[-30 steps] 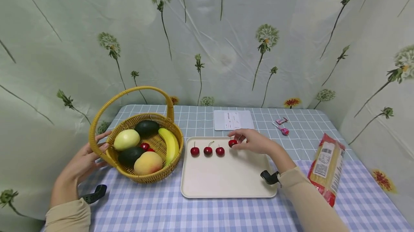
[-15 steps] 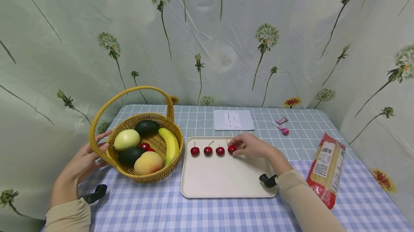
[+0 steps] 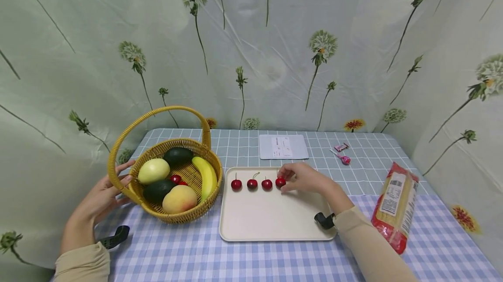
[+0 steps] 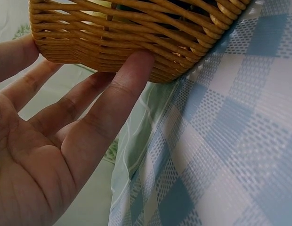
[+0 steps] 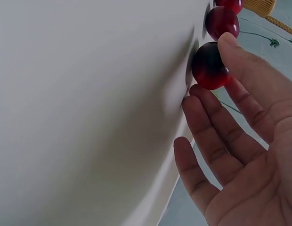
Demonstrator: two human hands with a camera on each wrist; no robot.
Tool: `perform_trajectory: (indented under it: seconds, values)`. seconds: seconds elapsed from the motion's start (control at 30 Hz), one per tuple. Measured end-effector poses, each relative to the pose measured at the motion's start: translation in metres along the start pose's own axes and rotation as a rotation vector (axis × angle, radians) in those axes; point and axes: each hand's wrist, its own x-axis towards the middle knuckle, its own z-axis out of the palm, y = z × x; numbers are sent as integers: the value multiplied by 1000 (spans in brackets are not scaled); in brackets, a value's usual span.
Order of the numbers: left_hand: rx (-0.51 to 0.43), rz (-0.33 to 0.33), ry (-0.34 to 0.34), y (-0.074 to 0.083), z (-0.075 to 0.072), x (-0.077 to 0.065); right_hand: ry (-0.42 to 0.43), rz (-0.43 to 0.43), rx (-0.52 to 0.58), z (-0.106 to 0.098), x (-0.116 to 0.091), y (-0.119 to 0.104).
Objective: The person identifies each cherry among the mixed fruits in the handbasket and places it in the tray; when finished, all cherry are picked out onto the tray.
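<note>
On the cream tray, my right hand has thumb and index finger at a red cherry, pinching it at the right end of a row. Three more stemmed cherries line up to its left. In the right wrist view the thumb lies against the held cherry, close over the tray, while the other fingers are spread. My left hand rests extended fingers on the left side of a yellow wicker basket. Up close, the left fingertips touch the basket's weave.
Inside the basket lie a banana, a peach, a pale yellow-green fruit, two dark green fruits and small red fruits. Behind the tray sits a white packet. To the right are a lollipop, a small candy and a noodle pack.
My right hand has brought its cherry slightly left and toward me, level with the row, then stayed nearly still. The left hand and basket have not moved.
</note>
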Motion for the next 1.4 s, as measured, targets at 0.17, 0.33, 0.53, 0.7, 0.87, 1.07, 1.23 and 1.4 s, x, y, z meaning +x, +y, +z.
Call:
perform_trajectory:
  seconds: [0.17, 0.33, 0.53, 0.7, 0.87, 1.07, 1.23, 1.4]
  values:
    - [-14, 14, -11, -1, -1, -1, -14, 1, 12, -2, 0, -2]
    - [-1, 13, -11, 1, 0, -2, -14, 12, 1, -6, 0, -6]
    - [-33, 32, -30, 0, 0, -2, -11, 25, 2, -11, 3, -12]
    - [-25, 26, -15, 1, -2, -4, -16, -46, 3, -15, 10, -25]
    - [-18, 18, -13, 2, -1, -3, -29, -83, 12, -15, 21, -42]
    - [-1, 10, -4, 3, 1, -1, -77, -128, 3, -10, 40, -63]
    - [-8, 5, 4, 4, 3, 0, -147, -152, -7, -4, 60, -80]
    - [-9, 11, 1, 2, 1, -1, -215, -167, -6, 2, 75, -103]
